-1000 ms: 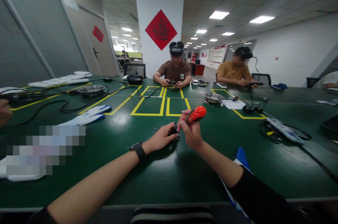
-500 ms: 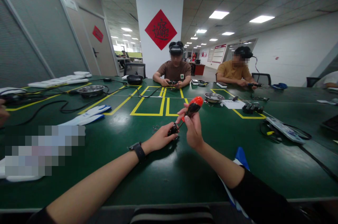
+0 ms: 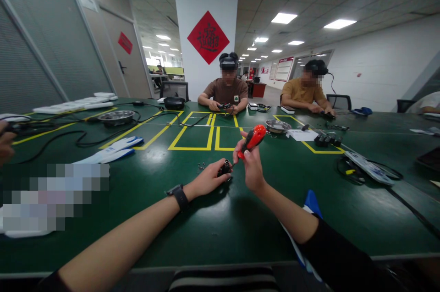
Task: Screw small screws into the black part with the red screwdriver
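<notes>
My right hand [image 3: 252, 168] is closed around a screwdriver [image 3: 253, 140] with a red and black handle. Its shaft slants down and to the left, toward a small black part with a metal collar [image 3: 225, 167]. My left hand [image 3: 206, 180] grips that part against the green table [image 3: 192, 232]; its kind is hard to make out. Whether the screwdriver's tip touches the part is hidden by my fingers. Several tiny screws [image 3: 201, 168] lie just beyond my left hand.
Blue and white gloves [image 3: 117, 149] lie at left, another glove [image 3: 312, 202] under my right forearm. Metal bowls [image 3: 277, 126] stand farther back. Black blocks [image 3: 328, 140] and a cabled power strip [image 3: 369, 168] lie at right. Two people [image 3: 225, 92] sit across the table; another person's hand [image 3: 6, 140] shows at left.
The screwdriver's handle has turned in my right hand, showing more red, and my right fingers have shifted. My left hand keeps its hold on the black part.
</notes>
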The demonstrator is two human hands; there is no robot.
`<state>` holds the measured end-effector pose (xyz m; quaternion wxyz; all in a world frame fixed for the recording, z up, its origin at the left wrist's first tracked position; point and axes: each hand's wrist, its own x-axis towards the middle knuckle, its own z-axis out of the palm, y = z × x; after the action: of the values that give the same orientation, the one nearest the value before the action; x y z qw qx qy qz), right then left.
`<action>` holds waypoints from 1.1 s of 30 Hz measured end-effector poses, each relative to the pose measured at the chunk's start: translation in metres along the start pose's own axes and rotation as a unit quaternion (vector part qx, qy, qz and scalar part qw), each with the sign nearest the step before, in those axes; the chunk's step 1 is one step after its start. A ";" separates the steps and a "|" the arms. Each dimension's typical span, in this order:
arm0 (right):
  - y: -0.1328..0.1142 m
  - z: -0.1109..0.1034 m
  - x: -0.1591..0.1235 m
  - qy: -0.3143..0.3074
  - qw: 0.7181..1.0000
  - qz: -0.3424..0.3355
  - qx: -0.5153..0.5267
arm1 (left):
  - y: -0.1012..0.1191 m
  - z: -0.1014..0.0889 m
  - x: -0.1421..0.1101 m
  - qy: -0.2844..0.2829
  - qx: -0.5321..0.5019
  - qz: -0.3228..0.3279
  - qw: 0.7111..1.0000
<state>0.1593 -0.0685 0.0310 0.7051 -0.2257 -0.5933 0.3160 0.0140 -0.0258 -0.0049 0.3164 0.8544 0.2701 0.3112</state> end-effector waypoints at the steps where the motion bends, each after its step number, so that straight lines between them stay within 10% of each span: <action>1: -0.001 -0.001 0.000 -0.002 1.000 -0.005 -0.004 | 0.000 0.000 0.000 0.000 -0.001 0.003 1.000; 33: -0.003 0.003 0.000 0.019 1.000 0.004 -0.018 | 0.003 0.000 0.000 0.003 0.017 0.005 1.000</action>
<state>0.1572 -0.0702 0.0337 0.7108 -0.2461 -0.5847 0.3038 0.0147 -0.0274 -0.0026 0.2991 0.8604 0.2716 0.3106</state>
